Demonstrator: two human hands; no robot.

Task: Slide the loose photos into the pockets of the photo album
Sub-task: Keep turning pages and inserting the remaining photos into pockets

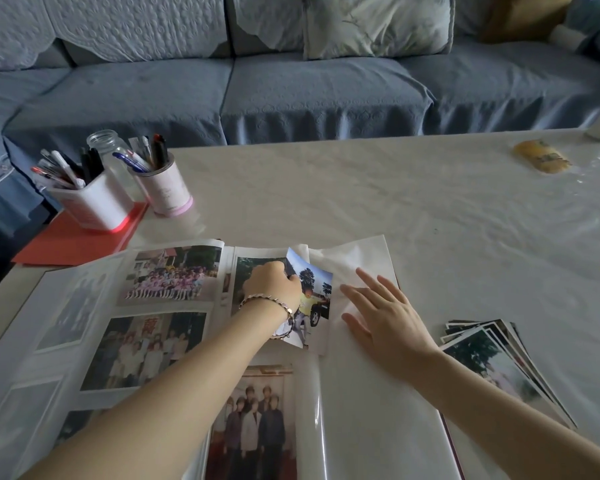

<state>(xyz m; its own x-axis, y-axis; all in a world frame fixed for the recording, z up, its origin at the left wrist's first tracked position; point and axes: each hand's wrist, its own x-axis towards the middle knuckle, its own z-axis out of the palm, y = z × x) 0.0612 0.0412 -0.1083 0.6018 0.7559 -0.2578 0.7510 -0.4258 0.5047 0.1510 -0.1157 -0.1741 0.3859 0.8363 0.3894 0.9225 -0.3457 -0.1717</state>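
Note:
The photo album lies open on the table in front of me, with several photos in its left and middle pockets. My left hand pinches a loose photo of a child in a yellow top, which is bent upward over the upper pocket of the right page. My right hand rests flat with spread fingers on the clear pocket sheet just right of that photo. A fanned stack of loose photos lies on the table to the right of the album.
Two white pen holders and a glass jar stand at the back left, beside a red folder. A yellow packet lies at the far right. A blue sofa runs behind the table.

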